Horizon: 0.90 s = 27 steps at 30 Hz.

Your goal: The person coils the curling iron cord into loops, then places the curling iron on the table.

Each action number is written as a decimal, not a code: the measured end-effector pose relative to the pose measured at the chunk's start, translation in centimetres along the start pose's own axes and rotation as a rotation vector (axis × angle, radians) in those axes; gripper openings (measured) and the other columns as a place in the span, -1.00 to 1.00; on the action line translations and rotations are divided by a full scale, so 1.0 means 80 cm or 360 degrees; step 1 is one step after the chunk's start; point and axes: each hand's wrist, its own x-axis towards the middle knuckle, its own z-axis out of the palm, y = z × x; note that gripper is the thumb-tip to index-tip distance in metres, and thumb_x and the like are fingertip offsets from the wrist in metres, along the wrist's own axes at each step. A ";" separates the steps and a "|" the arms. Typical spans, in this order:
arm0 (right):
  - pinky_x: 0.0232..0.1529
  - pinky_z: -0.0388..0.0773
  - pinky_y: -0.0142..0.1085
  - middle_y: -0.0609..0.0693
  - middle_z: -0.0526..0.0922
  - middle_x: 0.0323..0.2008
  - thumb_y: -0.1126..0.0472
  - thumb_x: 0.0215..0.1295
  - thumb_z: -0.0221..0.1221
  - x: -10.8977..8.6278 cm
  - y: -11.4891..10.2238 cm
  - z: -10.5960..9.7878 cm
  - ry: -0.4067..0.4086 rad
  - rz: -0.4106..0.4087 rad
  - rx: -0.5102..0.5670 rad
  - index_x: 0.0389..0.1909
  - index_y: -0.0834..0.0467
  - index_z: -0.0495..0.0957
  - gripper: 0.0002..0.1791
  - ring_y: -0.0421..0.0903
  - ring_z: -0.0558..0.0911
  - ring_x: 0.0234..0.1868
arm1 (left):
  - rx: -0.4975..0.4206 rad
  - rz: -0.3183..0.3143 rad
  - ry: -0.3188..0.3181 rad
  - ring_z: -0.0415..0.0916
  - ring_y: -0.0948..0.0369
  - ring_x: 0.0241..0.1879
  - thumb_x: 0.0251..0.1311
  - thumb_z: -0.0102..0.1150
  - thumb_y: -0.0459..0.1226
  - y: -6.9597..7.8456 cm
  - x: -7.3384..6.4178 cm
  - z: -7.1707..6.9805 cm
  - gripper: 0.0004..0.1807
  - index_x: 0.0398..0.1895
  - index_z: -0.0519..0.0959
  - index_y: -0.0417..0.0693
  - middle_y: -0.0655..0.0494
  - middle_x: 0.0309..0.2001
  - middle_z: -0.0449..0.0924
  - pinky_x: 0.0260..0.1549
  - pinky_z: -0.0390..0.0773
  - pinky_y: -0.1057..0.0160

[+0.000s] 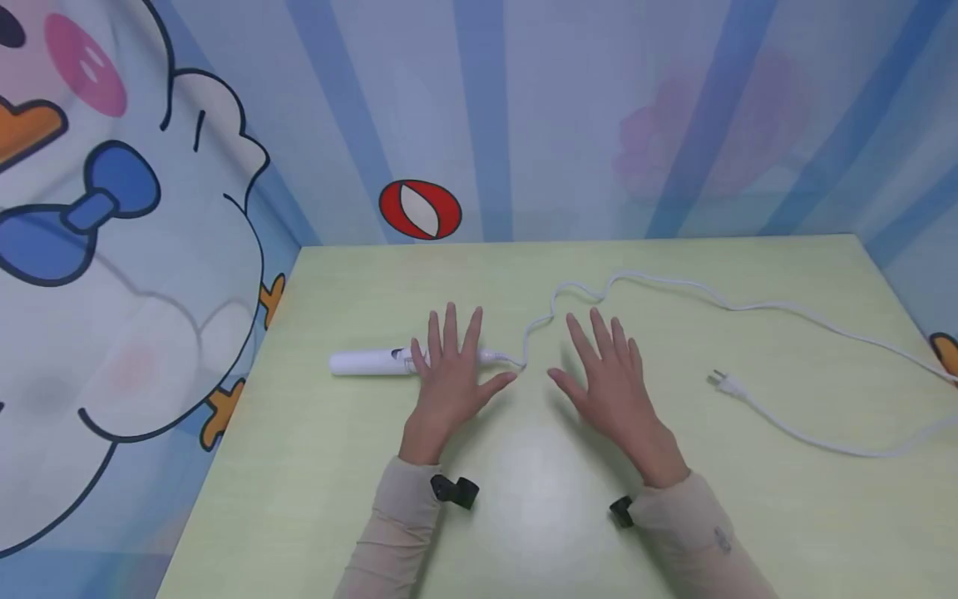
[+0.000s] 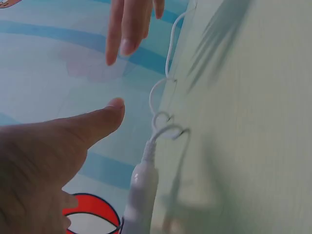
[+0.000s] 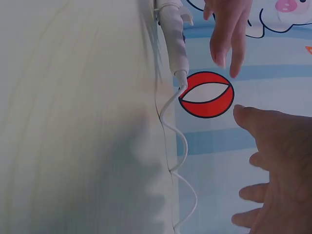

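Note:
A white curling iron (image 1: 365,362) lies crosswise on the table, its cord end toward the right. My left hand (image 1: 451,378) is spread palm down over its handle and hides part of it; the left wrist view shows the handle (image 2: 141,195) with the thumb apart from it. My right hand (image 1: 615,387), fingers also spread, hovers to the right of the iron above the table and holds nothing. In the right wrist view a small lever sticks out from the iron's handle (image 3: 173,39). The white cord (image 1: 550,318) leaves the handle in loose bends.
The cord runs along the back of the pale table (image 1: 284,499), leaves the frame at the right, and comes back to a two-pin plug (image 1: 728,383) right of my right hand. A blue striped wall (image 1: 554,125) with cartoon figures stands behind and at the left.

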 end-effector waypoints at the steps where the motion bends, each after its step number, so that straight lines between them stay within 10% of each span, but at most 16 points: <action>1: 0.34 -0.11 0.28 0.23 -0.04 0.49 -0.16 0.31 0.11 0.003 0.001 -0.001 0.0013 -0.0040 0.0002 0.50 -0.01 -0.02 -0.16 0.33 -0.09 0.47 | -0.0010 0.0016 0.0008 -0.41 -0.13 0.50 0.03 0.20 0.29 -0.005 0.001 -0.003 0.08 0.52 -0.11 0.19 -0.10 0.53 -0.28 0.29 -0.20 -0.37; 11: 0.31 0.14 0.16 0.28 0.22 0.38 0.00 0.25 0.23 0.034 0.007 -0.005 0.0086 -0.0269 -0.0015 0.44 0.12 0.14 -0.21 0.29 0.19 0.39 | -0.0041 -0.0020 -0.0085 -0.16 -0.12 0.46 0.05 0.30 0.13 -0.047 0.007 -0.027 -0.03 0.46 0.07 0.05 -0.15 0.41 0.07 0.32 -0.18 -0.29; 27: 0.35 0.19 0.03 0.27 0.34 0.31 0.26 0.32 0.13 0.077 0.014 0.035 -0.0191 -0.0268 0.0129 0.32 0.31 0.25 -0.42 0.22 0.27 0.37 | -0.0035 -0.0046 -0.0271 0.25 -0.11 0.27 0.08 0.31 0.07 -0.127 0.018 -0.018 -0.25 0.29 0.33 -0.03 -0.12 0.21 0.40 0.32 -0.15 -0.28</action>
